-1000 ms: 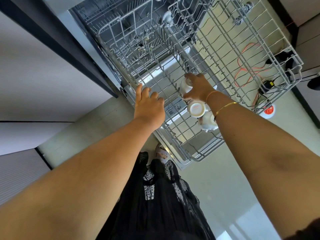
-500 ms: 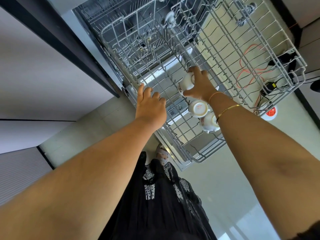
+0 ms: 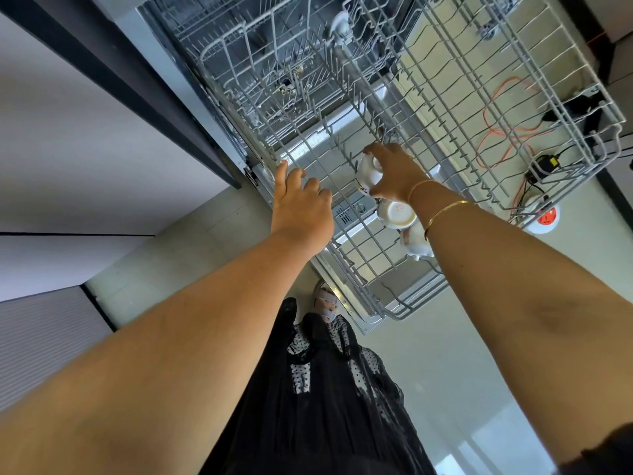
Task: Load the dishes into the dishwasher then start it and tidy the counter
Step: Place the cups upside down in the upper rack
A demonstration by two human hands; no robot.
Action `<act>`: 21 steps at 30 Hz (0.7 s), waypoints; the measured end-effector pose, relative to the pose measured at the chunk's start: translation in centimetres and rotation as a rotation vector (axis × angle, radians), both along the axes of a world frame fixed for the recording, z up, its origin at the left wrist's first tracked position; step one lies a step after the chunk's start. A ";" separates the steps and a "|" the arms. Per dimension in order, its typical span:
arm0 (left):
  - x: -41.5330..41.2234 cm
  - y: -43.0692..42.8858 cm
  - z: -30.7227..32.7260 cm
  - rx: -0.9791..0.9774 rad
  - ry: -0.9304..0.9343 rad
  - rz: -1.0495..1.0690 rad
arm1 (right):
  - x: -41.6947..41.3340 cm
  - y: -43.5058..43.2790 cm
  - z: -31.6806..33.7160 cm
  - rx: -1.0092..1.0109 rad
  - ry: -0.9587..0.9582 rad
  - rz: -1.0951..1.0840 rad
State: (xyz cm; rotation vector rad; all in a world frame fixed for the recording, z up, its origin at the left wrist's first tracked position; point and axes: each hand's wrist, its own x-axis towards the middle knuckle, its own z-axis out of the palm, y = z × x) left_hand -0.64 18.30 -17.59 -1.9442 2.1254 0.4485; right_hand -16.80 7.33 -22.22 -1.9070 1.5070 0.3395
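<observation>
Dishwasher rack, right hand gripping cup

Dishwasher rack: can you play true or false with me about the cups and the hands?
1. The right hand holds a white cup. True.
2. The left hand holds a cup too. False: it only rests on the rack.
3. Two more cups sit in the rack. True.
4. The rack is full of plates. False: no plates show in it, only three cups.
</observation>
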 end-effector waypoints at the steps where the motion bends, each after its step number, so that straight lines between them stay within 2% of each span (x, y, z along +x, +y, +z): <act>1: 0.0 0.0 -0.1 -0.001 0.001 0.002 | 0.1 0.0 -0.1 0.000 0.002 0.003; 6: 0.0 0.0 -0.1 -0.006 -0.009 0.007 | 0.5 0.8 -0.5 -0.049 0.052 0.005; 10: 0.1 -0.2 0.1 0.029 -0.034 -0.014 | 1.1 1.2 -0.1 0.007 0.148 -0.026; 14: 0.5 -0.5 1.0 0.066 -0.017 -0.016 | 1.6 1.7 2.4 -0.095 0.238 0.001; 17: 0.8 -0.2 2.5 0.009 0.080 0.049 | 2.8 1.7 5.5 -0.224 0.175 -0.043; 21: 2.0 -0.4 5.9 -0.168 0.156 0.148 | 5.9 1.8 10.6 -0.478 -0.063 -0.088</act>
